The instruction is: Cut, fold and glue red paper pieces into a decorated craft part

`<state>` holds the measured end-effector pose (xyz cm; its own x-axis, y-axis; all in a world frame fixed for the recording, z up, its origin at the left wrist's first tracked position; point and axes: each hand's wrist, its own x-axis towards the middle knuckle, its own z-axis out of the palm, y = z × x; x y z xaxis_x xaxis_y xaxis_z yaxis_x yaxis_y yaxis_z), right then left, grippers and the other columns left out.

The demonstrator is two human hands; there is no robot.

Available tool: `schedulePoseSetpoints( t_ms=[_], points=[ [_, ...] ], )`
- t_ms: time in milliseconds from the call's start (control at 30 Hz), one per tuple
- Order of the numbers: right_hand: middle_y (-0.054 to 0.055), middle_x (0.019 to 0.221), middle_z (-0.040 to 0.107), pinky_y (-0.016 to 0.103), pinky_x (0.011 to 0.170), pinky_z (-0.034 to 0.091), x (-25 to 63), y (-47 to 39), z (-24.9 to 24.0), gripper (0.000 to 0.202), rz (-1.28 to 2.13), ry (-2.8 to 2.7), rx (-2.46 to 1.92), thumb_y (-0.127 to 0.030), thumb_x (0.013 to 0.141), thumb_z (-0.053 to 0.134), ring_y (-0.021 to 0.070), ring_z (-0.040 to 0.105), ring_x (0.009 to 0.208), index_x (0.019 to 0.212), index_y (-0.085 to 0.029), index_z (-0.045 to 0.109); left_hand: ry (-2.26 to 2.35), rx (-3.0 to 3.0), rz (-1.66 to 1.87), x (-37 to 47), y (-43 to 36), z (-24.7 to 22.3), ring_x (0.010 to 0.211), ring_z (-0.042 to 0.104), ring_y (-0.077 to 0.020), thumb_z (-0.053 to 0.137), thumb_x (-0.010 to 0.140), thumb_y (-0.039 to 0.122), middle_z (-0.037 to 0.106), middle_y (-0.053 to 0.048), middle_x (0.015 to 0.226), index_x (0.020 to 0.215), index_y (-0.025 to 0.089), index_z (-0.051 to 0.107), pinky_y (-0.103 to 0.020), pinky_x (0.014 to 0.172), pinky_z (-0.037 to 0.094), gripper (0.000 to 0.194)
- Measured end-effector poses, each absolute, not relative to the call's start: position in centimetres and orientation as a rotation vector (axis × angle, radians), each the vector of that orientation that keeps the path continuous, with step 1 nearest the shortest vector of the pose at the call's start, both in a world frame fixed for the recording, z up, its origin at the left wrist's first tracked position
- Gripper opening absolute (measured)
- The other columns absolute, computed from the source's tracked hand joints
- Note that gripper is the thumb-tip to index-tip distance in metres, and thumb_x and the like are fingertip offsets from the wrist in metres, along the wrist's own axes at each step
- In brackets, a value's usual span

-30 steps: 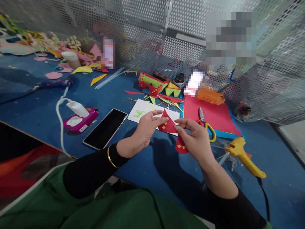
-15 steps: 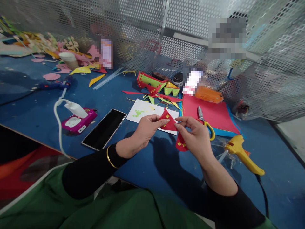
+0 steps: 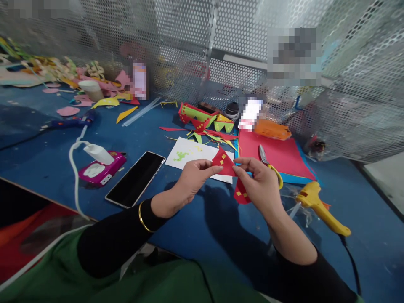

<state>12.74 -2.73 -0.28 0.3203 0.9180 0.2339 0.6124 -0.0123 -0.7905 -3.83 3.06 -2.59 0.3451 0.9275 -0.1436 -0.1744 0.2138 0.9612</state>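
A red paper cutout (image 3: 226, 169) dotted with small yellow squares is held up over the blue table. My left hand (image 3: 193, 181) pinches its left edge between thumb and fingers. With thumb and forefinger, my right hand (image 3: 261, 182) grips its middle, and another dotted part hangs below those fingers. Behind the cutout lies a white sheet (image 3: 173, 156) bearing green and yellow paper bits. Scissors (image 3: 264, 154) with yellow handles rest just beyond my right hand, partly hidden by it. Farther back stand red and green paper glasses (image 3: 196, 113) with dotted fronts.
A yellow glue gun (image 3: 322, 208) lies at the right, its cord trailing forward. Red paper sheets (image 3: 277, 153) are stacked behind the scissors. On the left are a phone (image 3: 135, 179), a magenta power socket (image 3: 107, 169) and a blue glue gun (image 3: 74, 121). Perforated metal panels (image 3: 246, 69) stand behind.
The whole view has shifted slightly, so the table things sit a little lower and more to the left. My left thumb has slid lower on the cutout, baring more yellow squares.
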Motion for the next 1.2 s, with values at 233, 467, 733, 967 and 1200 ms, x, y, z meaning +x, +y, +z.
schedulePoseSetpoints(
  t_ms=[233,467,733,967,1200],
  points=[
    [0.002,0.072,0.069,0.030,0.063,0.045,12.83,-2.67,-0.39,0.030,0.417,-1.409,-1.697,-0.042,0.085,0.062,0.0164,0.061,0.066,0.100,-0.018,0.072,0.899,1.077,0.937,-3.75,3.00,-2.55,0.070,0.053,-0.0139,0.083,0.068,0.044,0.066,-0.001,0.071,0.067,0.017,0.070,-0.031,0.075,0.040,0.029],
    [0.002,0.074,0.070,0.029,0.061,0.047,12.85,-2.65,-0.65,0.031,0.391,-1.399,-1.691,-0.043,0.086,0.063,0.0179,0.064,0.069,0.101,-0.018,0.072,0.875,1.076,0.930,-3.82,2.91,-2.53,0.072,0.054,-0.0145,0.081,0.072,0.046,0.066,-0.001,0.073,0.071,0.018,0.072,-0.031,0.076,0.041,0.029],
    [0.003,0.074,0.070,0.029,0.061,0.047,12.61,-2.80,-0.39,0.028,0.391,-1.391,-1.705,-0.042,0.086,0.063,0.0178,0.064,0.068,0.100,-0.019,0.072,0.881,1.088,0.952,-3.85,2.86,-2.36,0.067,0.051,-0.0126,0.082,0.070,0.037,0.062,0.001,0.067,0.063,0.018,0.066,-0.029,0.071,0.040,0.026],
    [0.003,0.074,0.072,0.029,0.060,0.046,12.60,-2.74,-0.40,0.030,0.387,-1.389,-1.719,-0.043,0.085,0.063,0.0169,0.064,0.066,0.100,-0.018,0.073,0.829,1.064,0.890,-3.81,2.81,-2.21,0.074,0.060,-0.0145,0.083,0.071,0.039,0.072,-0.003,0.079,0.079,0.017,0.077,-0.030,0.080,0.045,0.023],
    [0.007,0.094,0.079,0.036,0.078,0.054,12.70,-2.78,-0.33,0.031,0.414,-1.420,-1.656,-0.046,0.090,0.061,0.0233,0.073,0.089,0.105,-0.021,0.072,0.861,0.983,0.866,-3.68,2.56,-2.05,0.068,0.063,-0.0150,0.082,0.071,0.023,0.071,-0.004,0.067,0.071,0.016,0.076,-0.031,0.078,0.049,0.008]
  ],
)
